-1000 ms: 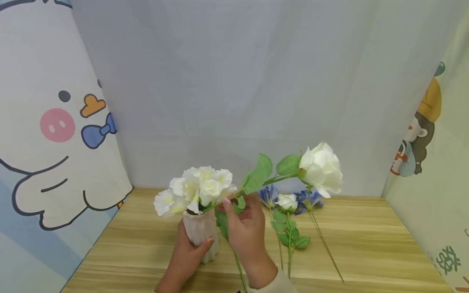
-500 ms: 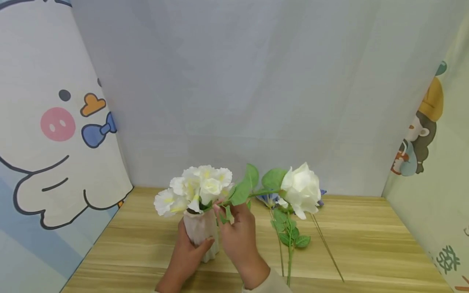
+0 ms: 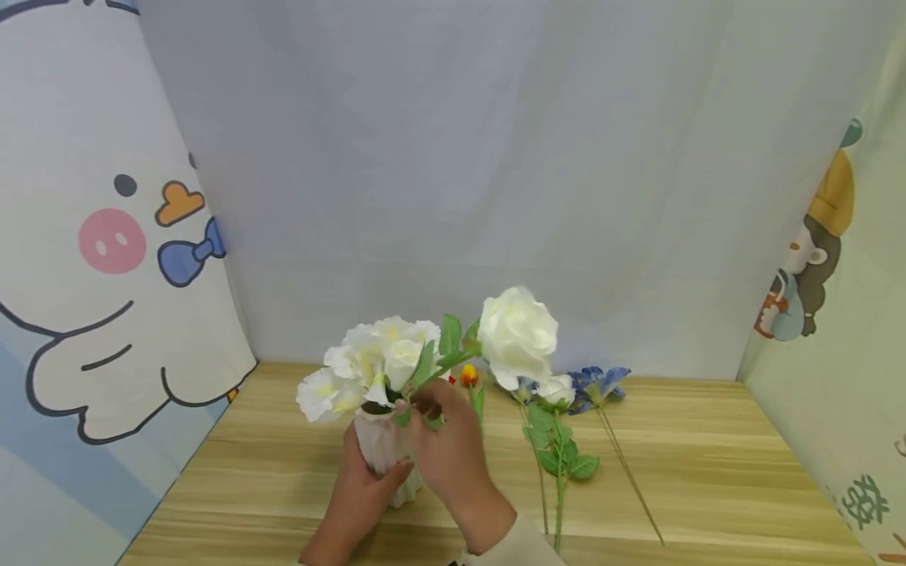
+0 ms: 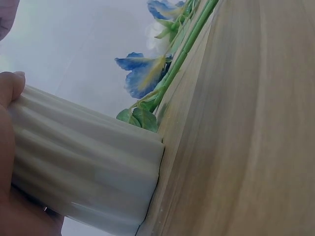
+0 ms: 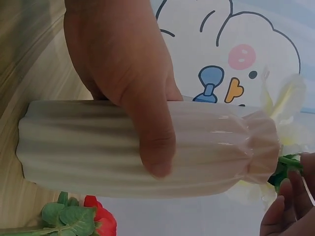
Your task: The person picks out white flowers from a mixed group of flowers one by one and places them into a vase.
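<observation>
My left hand (image 3: pixel 364 491) grips the white fluted vase (image 3: pixel 382 444), which stands upright on the table; its thumb lies across the vase's side in the right wrist view. Several white flowers (image 3: pixel 371 362) fill the vase mouth. At the rim, my right hand (image 3: pixel 453 452) pinches the leafy green stem of a large white rose (image 3: pixel 519 334). The bloom leans out to the right, above the hand. In the right wrist view, fingertips (image 5: pixel 290 194) hold the green stem right at the mouth. How deep the stem reaches into the vase is hidden.
Right of the vase lie blue flowers (image 3: pixel 598 387) and a smaller white rose (image 3: pixel 557 391) on long stems. An orange-yellow flower (image 3: pixel 469 376) shows behind my right hand. A red flower (image 5: pixel 105 216) lies near the vase. A grey cloth (image 3: pixel 495 181) hangs behind the wooden table (image 3: pixel 736 472).
My right hand and the large white rose have moved left, toward the vase; the bloom now faces me more. The orange-yellow flower has come into sight. My left hand and the vase stay put.
</observation>
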`<action>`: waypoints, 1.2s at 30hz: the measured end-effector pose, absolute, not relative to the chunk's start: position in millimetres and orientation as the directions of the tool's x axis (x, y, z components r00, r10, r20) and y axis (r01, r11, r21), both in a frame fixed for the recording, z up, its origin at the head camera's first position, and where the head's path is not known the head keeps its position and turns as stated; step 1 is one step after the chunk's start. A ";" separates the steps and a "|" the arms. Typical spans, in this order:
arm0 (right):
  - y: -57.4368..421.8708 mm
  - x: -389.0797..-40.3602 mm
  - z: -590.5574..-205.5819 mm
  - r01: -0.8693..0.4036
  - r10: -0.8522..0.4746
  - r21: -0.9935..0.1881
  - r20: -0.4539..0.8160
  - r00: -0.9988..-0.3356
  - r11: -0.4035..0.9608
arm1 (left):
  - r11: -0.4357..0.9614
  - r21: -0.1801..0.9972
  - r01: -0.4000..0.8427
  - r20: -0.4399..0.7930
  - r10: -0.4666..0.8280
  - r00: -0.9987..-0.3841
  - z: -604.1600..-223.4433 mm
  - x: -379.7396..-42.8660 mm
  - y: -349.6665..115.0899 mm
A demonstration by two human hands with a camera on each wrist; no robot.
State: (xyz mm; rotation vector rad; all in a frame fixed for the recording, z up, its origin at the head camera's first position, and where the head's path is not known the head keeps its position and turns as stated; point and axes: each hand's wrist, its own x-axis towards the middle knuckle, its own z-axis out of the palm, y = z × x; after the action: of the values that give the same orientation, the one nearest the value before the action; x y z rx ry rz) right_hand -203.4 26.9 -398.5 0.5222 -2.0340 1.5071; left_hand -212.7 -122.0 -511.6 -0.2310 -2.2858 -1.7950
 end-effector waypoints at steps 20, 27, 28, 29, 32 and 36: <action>41.3 -180.4 -370.5 -0.558 -0.017 -0.819 0.565 -0.825 -0.132 | 0.255 0.928 0.273 0.293 -0.041 -0.955 -515.3 -212.1 -118.8; 33.1 -193.8 -386.4 -0.633 0.015 -0.774 0.634 -0.773 0.018 | 0.258 0.919 0.297 0.318 -0.042 -0.947 -515.0 -211.8 -119.8; 31.7 -197.6 -392.3 -0.658 0.022 -0.752 0.659 -0.752 0.049 | 0.259 0.917 0.303 0.324 -0.040 -0.945 -515.7 -212.3 -120.3; 30.7 -199.0 -394.3 -0.672 0.027 -0.736 0.676 -0.737 0.081 | 0.257 0.916 0.308 0.328 -0.041 -0.944 -516.1 -212.6 -120.6; 27.9 -202.6 -398.7 -0.696 0.040 -0.695 0.712 -0.701 0.179 | 0.247 0.917 0.314 0.333 -0.036 -0.942 -517.0 -213.6 -121.4; 26.4 -202.4 -396.4 -0.667 0.025 -0.703 0.693 -0.721 0.246 | 0.216 0.924 0.317 0.329 -0.021 -0.944 -516.6 -213.3 -121.6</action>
State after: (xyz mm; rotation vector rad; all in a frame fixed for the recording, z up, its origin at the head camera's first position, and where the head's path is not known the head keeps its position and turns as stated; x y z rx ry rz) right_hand -202.4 26.4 -396.4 0.5836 -1.9341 1.5199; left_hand -213.3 -121.6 -516.6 -0.2785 -2.2222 -1.7913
